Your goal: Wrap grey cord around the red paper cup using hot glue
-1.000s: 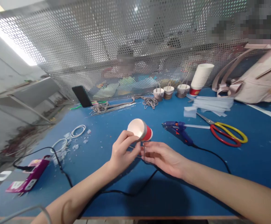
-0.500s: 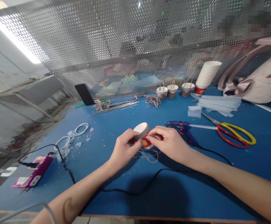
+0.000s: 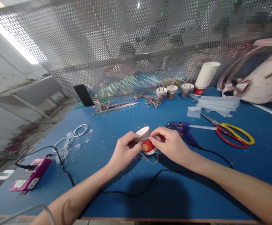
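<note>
Head view shows a tilted paper cup (image 3: 148, 146), grey above red.

Well to the left of the hands (image 3: 147, 143), a purple power strip (image 3: 34, 176) lies on the blue worktop (image 3: 107, 120), a black cable plugged into it. Ahead and to their left, a dark phone (image 3: 83, 95) stands tilted. Beyond them rises a perforated metal screen (image 3: 86, 47), with blurred shapes behind it. A pale pink bag (image 3: 264, 79) sits far ahead and to their right; nearer on that side lie scissors (image 3: 248, 136) with one red and one yellow handle.
</note>
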{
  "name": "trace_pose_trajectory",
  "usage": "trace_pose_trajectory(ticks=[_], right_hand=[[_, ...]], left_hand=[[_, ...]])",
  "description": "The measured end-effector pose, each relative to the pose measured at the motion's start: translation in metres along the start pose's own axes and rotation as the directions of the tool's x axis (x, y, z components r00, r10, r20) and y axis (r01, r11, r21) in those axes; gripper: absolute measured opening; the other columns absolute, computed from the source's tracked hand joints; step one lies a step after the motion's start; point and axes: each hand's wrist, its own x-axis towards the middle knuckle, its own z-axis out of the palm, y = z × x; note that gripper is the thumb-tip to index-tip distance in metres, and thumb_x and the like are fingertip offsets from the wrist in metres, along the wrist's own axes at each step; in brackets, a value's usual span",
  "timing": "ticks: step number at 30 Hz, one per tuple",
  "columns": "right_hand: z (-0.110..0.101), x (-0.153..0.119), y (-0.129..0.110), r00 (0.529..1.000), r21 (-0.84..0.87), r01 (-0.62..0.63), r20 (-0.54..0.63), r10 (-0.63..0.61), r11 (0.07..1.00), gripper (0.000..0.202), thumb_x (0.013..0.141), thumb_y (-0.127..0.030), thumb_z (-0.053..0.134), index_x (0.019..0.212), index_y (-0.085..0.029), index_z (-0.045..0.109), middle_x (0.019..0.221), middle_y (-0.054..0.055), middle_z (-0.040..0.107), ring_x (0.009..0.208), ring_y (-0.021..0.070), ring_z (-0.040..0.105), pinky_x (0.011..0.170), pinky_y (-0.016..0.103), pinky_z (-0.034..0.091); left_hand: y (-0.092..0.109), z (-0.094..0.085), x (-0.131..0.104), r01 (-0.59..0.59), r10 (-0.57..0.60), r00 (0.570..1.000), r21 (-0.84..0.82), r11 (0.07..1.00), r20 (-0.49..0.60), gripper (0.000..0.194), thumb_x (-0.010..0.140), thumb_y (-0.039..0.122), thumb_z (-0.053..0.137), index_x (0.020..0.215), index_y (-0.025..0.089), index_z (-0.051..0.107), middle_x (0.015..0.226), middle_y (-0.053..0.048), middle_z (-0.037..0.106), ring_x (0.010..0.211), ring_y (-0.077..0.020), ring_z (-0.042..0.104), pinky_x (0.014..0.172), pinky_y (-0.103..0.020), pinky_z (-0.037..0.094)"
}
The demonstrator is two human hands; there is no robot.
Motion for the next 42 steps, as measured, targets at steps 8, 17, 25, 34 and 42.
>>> trace_pose_trajectory(ticks=[8,17,25,34,42], right_hand=[[0.0017,-0.0019,0.0004,1.000,-0.004,0.015,-0.016,-0.015,1.000,0.008,0.079,-0.017,0.057,0.071,-0.019,0.060,0.062,-0.003,0.054,0.057,0.0100,0.049,0.056,0.022,0.037],[0.0011,-0.0032,-0.0045,0.998,-0.027,0.055,-0.039,-0.056,0.998,0.012,0.079,-0.017,0.056,0.067,-0.019,0.058,0.062,-0.003,0.055,0.055,0.0094,0.047,0.056,0.022,0.037],[0.0012,-0.0045,-0.0008,0.998,-0.019,0.055,-0.033,-0.055,0.998,0.010,0.080,-0.017,0.056,0.070,-0.019,0.059,0.062,-0.003,0.053,0.056,0.0095,0.047,0.056,0.022,0.037],[0.0010,-0.0042,0.0013,0.998,-0.032,0.053,-0.020,-0.053,0.998,0.010,0.081,-0.018,0.055,0.071,-0.019,0.060,0.065,-0.002,0.056,0.057,0.0097,0.049,0.055,0.022,0.037],[0.0006,-0.0037,0.0036,0.999,-0.041,0.044,-0.029,-0.046,0.998,0.009,0.081,-0.020,0.056,0.073,-0.019,0.060,0.063,-0.002,0.054,0.056,0.0100,0.049,0.054,0.022,0.037]], left_hand=[[0.0009,0.0006,-0.0003,0.012,-0.012,1.000,-0.003,1.000,0.012,0.013,0.072,0.023,0.052,0.061,0.016,0.054,0.057,0.004,0.045,0.054,-0.0091,0.039,0.051,-0.020,0.031],[-0.0016,0.0036,-0.0030,-0.021,0.021,1.000,0.055,0.998,-0.006,0.013,0.072,0.019,0.050,0.060,0.015,0.055,0.057,0.003,0.048,0.055,-0.0093,0.042,0.050,-0.020,0.034],[0.0013,0.0031,-0.0010,-0.017,0.019,0.999,0.035,0.999,-0.040,0.012,0.070,0.020,0.054,0.060,0.015,0.054,0.055,0.004,0.047,0.052,-0.0081,0.041,0.048,-0.018,0.033],[-0.0017,0.0011,-0.0023,-0.012,0.013,0.999,0.039,0.999,-0.046,0.013,0.072,0.020,0.054,0.060,0.015,0.056,0.057,0.003,0.049,0.053,-0.0088,0.042,0.049,-0.020,0.033],[-0.0009,0.0000,-0.0027,-0.030,0.031,0.998,0.025,0.999,-0.059,0.014,0.072,0.020,0.054,0.059,0.015,0.055,0.055,0.003,0.048,0.053,-0.0090,0.041,0.049,-0.020,0.033]])
